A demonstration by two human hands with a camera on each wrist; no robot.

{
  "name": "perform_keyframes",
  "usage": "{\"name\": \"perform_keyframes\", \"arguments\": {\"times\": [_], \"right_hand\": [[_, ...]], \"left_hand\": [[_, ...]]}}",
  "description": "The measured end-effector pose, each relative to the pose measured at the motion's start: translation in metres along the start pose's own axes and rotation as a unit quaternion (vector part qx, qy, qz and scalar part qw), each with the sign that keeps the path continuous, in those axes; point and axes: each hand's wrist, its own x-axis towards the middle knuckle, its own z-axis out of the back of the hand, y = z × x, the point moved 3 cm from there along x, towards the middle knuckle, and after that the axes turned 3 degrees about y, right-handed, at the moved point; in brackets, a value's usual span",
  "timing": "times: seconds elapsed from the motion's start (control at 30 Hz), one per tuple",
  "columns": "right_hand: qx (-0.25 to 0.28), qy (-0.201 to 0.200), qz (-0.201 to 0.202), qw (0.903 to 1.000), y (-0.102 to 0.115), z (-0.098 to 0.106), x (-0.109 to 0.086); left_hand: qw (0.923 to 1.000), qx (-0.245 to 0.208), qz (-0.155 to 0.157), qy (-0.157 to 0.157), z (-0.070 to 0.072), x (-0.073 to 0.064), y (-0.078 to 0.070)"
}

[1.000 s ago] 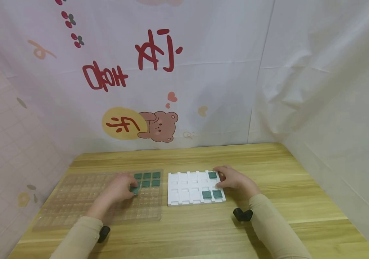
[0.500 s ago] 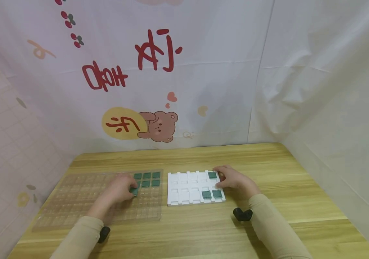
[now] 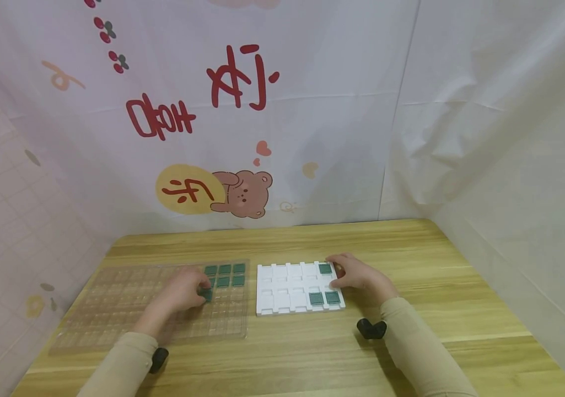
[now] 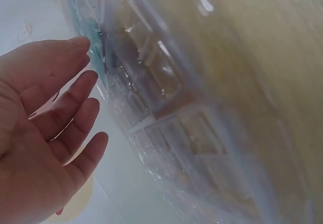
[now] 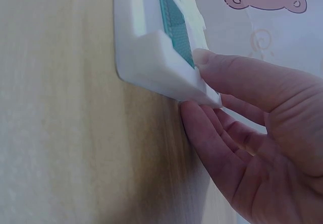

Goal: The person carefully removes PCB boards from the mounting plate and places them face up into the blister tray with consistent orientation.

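My left hand (image 3: 186,288) is over the clear plastic tray (image 3: 230,322), its thumb and fingertips pinching a square green chip (image 3: 205,294). Other green chips (image 3: 225,269) sit in the pockets at that tray's far right corner; the hand partly covers one of them. In the left wrist view the fingers are bent beside the tray, with green showing at the thumb tip. My right hand (image 3: 356,274) grips the right end of the white pocketed tray (image 3: 282,285), thumb near a green chip (image 5: 175,30) at its edge. Three chips show in the white tray.
Both trays lie side by side on a wooden table (image 3: 292,358), a narrow strip of wood between them. A white printed cloth (image 3: 337,138) hangs behind the table, with more cloth at both sides. A black strap piece (image 3: 371,329) sits at the right wrist.
The green chip at my left fingertips has shifted and tilted slightly while the hand stays over the same spot. My right hand and the white tray have stayed still.
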Motion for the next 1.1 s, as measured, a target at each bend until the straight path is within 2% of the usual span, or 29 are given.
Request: {"name": "perform_keyframes", "arguments": {"times": [0.23,0.53,0.77,0.87,1.1], "right_hand": [[0.003,0.000,0.004,1.0000,-0.001,0.000,0.000],[0.007,-0.002,-0.001,1.0000,-0.003,-0.001,0.001],[0.004,-0.003,0.009,0.9999,-0.002,-0.002,0.001],[0.004,-0.003,0.012,0.9999,-0.001,-0.002,0.000],[0.001,-0.003,0.014,0.9999,0.000,0.000,-0.001]], "left_hand": [[0.9977,-0.042,-0.025,-0.047,0.009,-0.005,-0.004],[0.9945,-0.061,-0.021,-0.082,0.018,-0.012,-0.015],[0.9888,-0.077,-0.016,-0.127,0.022,-0.018,-0.029],[0.9849,-0.086,-0.028,-0.148,0.023,-0.020,-0.036],[0.9728,-0.089,-0.080,-0.198,0.028,-0.022,-0.054]]}}
